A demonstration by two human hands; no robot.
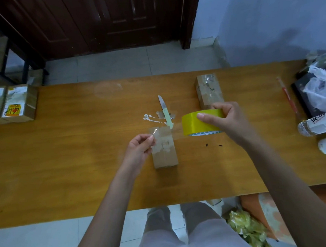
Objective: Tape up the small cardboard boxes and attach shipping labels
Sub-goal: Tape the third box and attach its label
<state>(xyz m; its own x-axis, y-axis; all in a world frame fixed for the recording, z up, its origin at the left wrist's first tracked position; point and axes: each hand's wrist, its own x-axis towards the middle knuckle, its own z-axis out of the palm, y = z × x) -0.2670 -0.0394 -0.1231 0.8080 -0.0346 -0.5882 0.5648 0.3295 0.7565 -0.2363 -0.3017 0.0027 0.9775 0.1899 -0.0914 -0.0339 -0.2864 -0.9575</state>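
A small cardboard box (165,154) lies in the middle of the wooden table (72,150). My right hand (226,120) grips a yellow tape roll (199,123) just above and to the right of the box. My left hand (140,147) pinches the free end of a clear tape strip (164,131) stretched from the roll over the box's far end. A second small box (209,90) lies behind the roll. Two labelled boxes (10,104) sit at the table's left edge.
A knife with a pale green handle (166,113) lies just beyond the box, beside torn paper scraps (151,118). A red pen (287,96), crumpled plastic bags (323,87) and plastic bottles (320,124) crowd the right end. A dark door stands behind the table.
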